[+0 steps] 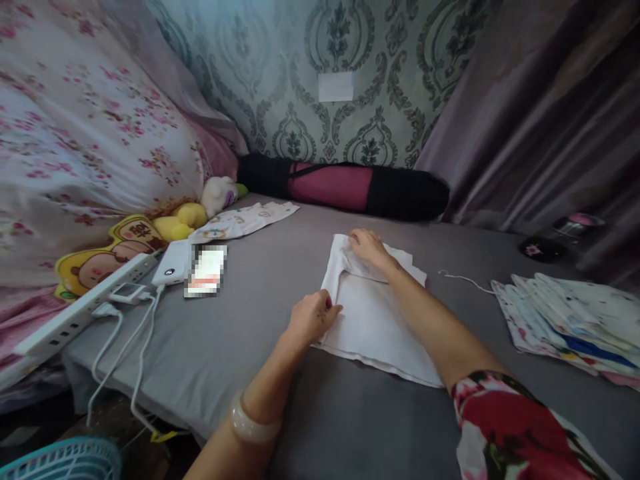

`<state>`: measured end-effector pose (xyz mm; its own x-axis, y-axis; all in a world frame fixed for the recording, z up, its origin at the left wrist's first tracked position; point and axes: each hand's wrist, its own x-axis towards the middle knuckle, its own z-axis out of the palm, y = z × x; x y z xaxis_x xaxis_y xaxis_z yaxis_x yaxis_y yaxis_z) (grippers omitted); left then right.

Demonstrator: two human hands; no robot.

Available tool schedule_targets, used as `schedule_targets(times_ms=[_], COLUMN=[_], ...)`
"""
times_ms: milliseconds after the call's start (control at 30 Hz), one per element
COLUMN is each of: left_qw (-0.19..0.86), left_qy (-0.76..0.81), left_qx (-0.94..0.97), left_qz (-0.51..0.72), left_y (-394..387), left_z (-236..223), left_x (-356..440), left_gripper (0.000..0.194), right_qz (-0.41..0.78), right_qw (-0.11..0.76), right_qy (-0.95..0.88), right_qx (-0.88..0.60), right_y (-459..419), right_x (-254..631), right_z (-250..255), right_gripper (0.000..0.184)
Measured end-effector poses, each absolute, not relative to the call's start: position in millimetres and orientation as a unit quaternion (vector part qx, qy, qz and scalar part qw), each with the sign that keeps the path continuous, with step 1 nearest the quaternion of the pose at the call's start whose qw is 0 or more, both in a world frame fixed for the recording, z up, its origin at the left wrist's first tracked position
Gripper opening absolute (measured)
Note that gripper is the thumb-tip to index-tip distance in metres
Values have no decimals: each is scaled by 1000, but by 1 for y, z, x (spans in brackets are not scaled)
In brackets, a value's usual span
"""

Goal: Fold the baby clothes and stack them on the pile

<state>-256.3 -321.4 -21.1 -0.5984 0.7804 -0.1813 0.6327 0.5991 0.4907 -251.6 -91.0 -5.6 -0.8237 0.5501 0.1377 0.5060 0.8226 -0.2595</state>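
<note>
A white garment (pixel 383 313) lies spread on the grey bed sheet in front of me, its upper part folded over and creased. My left hand (pixel 313 317) is at its left edge, thumb and fingers pinched together on the cloth. Farther up, my right hand (pixel 369 248) rests on the folded upper part, with its fingers bent and closed on the fabric. The right forearm crosses above the garment and hides some of its right side.
To the right lies a stack of folded printed cloths (pixel 575 327). At left are a power strip (pixel 85 310) with cables, a power bank (pixel 173 263), a blurred phone (pixel 205 271) and plush toys (pixel 183 220). Against the wall rests a long black and maroon bag (pixel 330 187).
</note>
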Motion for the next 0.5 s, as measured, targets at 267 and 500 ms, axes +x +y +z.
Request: schedule_targets(times_ms=[267,500], left_qw=[201,214], left_qy=[877,876], left_qx=[398,400], left_qz=[180,165], left_y=[-320,-320], left_z=[-24,-23], left_x=[-258,-258], left_gripper=[24,22], right_qz=[207,238], right_qw=[33,86], right_qy=[-910,-894], right_qx=[-357,-371], right_y=[-72,-68], right_x=[-323,-323], right_z=[-26,-55], right_gripper=[21,28])
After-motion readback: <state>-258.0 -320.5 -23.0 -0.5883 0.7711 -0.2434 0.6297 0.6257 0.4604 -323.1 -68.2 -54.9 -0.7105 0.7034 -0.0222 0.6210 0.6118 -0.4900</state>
